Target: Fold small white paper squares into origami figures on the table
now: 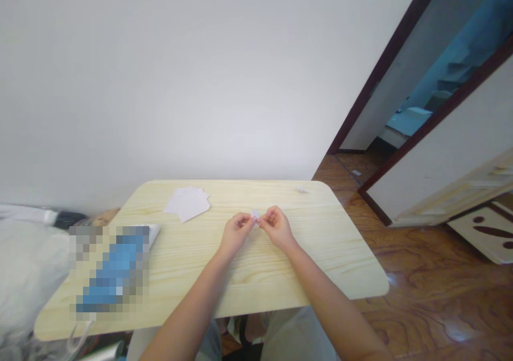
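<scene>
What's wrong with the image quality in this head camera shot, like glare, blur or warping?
In the head view, a pixelated patch obscures a blue object on the pale pine-grain table, bright glare spots mark the glossy brown wooden floor, and wide-angle distortion makes the dark wooden door frame lean.

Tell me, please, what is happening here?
A person's left hand and right hand pinch a small piece of white paper between them, above a pale wooden table. Some white paper sheets lie farther along the table, and a small scrap lies near its far edge.
</scene>
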Tool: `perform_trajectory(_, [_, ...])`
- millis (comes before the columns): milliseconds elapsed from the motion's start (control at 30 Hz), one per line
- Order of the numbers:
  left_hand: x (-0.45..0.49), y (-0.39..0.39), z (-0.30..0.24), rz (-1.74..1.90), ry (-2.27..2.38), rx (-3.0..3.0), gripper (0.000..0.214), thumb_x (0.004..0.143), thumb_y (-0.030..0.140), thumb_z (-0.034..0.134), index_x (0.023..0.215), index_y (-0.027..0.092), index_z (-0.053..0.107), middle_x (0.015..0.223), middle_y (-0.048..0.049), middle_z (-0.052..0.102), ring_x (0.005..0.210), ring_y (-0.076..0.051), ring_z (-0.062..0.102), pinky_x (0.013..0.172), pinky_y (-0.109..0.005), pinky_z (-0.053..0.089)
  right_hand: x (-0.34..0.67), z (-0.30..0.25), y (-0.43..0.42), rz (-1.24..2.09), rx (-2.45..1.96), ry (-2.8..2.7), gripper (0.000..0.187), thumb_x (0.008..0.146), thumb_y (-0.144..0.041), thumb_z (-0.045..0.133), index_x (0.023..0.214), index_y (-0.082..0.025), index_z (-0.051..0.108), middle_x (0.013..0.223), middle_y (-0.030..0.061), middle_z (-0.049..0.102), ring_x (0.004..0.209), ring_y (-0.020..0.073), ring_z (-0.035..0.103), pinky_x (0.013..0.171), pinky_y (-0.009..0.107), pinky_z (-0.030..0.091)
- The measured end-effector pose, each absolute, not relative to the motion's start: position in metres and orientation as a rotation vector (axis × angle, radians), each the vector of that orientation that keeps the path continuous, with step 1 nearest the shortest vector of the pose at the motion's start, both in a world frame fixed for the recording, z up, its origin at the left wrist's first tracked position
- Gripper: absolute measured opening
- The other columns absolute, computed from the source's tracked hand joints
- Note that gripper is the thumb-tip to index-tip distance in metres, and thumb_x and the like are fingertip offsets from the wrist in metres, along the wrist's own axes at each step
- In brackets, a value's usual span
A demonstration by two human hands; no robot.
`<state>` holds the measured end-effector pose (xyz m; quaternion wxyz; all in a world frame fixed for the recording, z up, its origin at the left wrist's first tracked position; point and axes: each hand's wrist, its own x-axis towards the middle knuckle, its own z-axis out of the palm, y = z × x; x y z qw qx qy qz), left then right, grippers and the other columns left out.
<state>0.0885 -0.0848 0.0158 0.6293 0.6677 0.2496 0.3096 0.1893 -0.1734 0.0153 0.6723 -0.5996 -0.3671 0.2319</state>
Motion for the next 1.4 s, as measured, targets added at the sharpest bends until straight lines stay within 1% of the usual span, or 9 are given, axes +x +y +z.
perform_trajectory(133, [0.089,-0.085,0.016,0.683,0.604,1.406,0.025,0.067,0.040,0.061,0.071,0.015,0.062,0.065,-0.0017,0.063,0.061,-0.012,0.058,0.050,-0.020,0.044,0.190,0.011,-0.172,0.460,-1.449,-0.840,0.023,0.069,-0.034,0.062,0.078,-0.020,0.047,0.066,-0.0013,0.057,0.059,0.0114,0.057,0.050,0.022,0.046])
perform_trajectory(233, [0.089,-0.084,0.016,0.681,0.638,1.357,0.027,0.065,0.040,0.063,0.071,0.014,0.063,0.065,-0.0017,0.064,0.059,-0.012,0.058,0.052,-0.021,0.045,0.189,0.013,-0.173,0.337,-1.554,-0.909,0.026,0.066,-0.036,0.065,0.081,-0.020,0.052,0.077,0.0019,0.058,0.067,0.0134,0.057,0.056,0.024,0.049])
perform_trajectory(333, [0.089,-0.083,0.016,0.670,0.664,1.382,0.027,0.063,0.040,0.065,0.070,0.014,0.064,0.063,-0.0018,0.064,0.055,-0.011,0.056,0.052,-0.021,0.046,0.187,0.018,-0.176,0.185,-1.600,-1.004,0.027,0.061,-0.036,0.069,0.075,-0.019,0.053,0.073,0.0012,0.057,0.068,0.0144,0.056,0.063,0.028,0.049])
perform_trajectory(433, [0.088,-0.084,0.017,0.665,0.672,1.399,0.028,0.061,0.040,0.066,0.069,0.013,0.065,0.063,-0.0024,0.065,0.056,-0.012,0.056,0.050,-0.021,0.044,0.186,0.022,-0.179,0.108,-1.643,-1.055,0.019,0.067,-0.034,0.065,0.073,-0.019,0.056,0.071,0.0018,0.059,0.067,0.0149,0.057,0.066,0.029,0.048])
perform_trajectory(533, [0.088,-0.084,0.017,0.649,0.638,1.397,0.029,0.062,0.040,0.066,0.073,0.014,0.067,0.067,-0.0034,0.067,0.058,-0.012,0.058,0.051,-0.021,0.045,0.188,0.021,-0.180,0.118,-1.665,-1.044,0.016,0.069,-0.031,0.063,0.077,-0.019,0.058,0.071,0.0023,0.062,0.065,0.0152,0.059,0.065,0.029,0.048])
perform_trajectory(733, [0.090,-0.082,0.012,0.637,0.576,1.393,0.029,0.061,0.035,0.067,0.080,0.014,0.067,0.074,-0.0052,0.068,0.061,-0.013,0.058,0.054,-0.023,0.045,0.192,0.013,-0.178,0.253,-1.616,-0.924,0.018,0.067,-0.028,0.063,0.081,-0.017,0.059,0.069,0.0031,0.064,0.065,0.0161,0.062,0.067,0.030,0.050])
perform_trajectory(933, [0.088,-0.081,0.012,0.678,0.547,1.481,0.021,0.062,0.031,0.066,0.074,0.014,0.064,0.072,-0.0039,0.067,0.066,-0.015,0.060,0.063,-0.025,0.047,0.195,0.012,-0.178,0.420,-1.575,-0.885,0.021,0.068,-0.028,0.062,0.085,-0.015,0.061,0.070,0.0046,0.065,0.066,0.0162,0.062,0.066,0.029,0.050])
perform_trajectory(1233, [0.086,-0.085,0.011,0.767,0.564,1.704,0.019,0.072,0.032,0.058,0.080,0.016,0.063,0.082,-0.0056,0.066,0.076,-0.017,0.061,0.068,-0.028,0.049,0.197,0.014,-0.181,0.371,-1.599,-0.963,0.020,0.069,-0.025,0.061,0.086,-0.016,0.066,0.074,0.0050,0.067,0.068,0.0166,0.062,0.068,0.030,0.050])
perform_trajectory(1400, [0.085,-0.087,0.013,0.884,0.494,1.861,0.015,0.076,0.028,0.054,0.084,0.018,0.062,0.092,-0.0057,0.065,0.087,-0.017,0.059,0.071,-0.027,0.048,0.197,0.017,-0.182,0.357,-1.589,-0.987,0.018,0.070,-0.023,0.059,0.086,-0.017,0.066,0.081,0.0056,0.068,0.071,0.0168,0.062,0.069,0.030,0.050])
